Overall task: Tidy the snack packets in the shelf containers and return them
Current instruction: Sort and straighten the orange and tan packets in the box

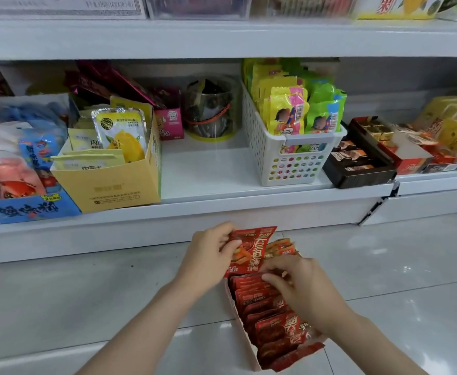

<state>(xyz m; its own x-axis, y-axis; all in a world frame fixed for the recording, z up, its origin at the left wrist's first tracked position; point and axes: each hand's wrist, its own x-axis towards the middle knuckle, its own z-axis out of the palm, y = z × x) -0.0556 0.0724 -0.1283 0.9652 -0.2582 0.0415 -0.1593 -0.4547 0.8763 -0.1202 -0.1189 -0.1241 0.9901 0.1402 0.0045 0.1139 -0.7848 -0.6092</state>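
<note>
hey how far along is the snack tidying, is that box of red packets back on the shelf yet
Not yet. The box of red packets sits on the floor, most packets already standing in a row. The left hand holds a red packet above it while the right hand straightens the row. The shelf gap awaits its return.

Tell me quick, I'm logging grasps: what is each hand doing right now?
Left hand: holding a red snack packet.
Right hand: fingers curled among the red packets in the box; grip cannot be told.
</note>
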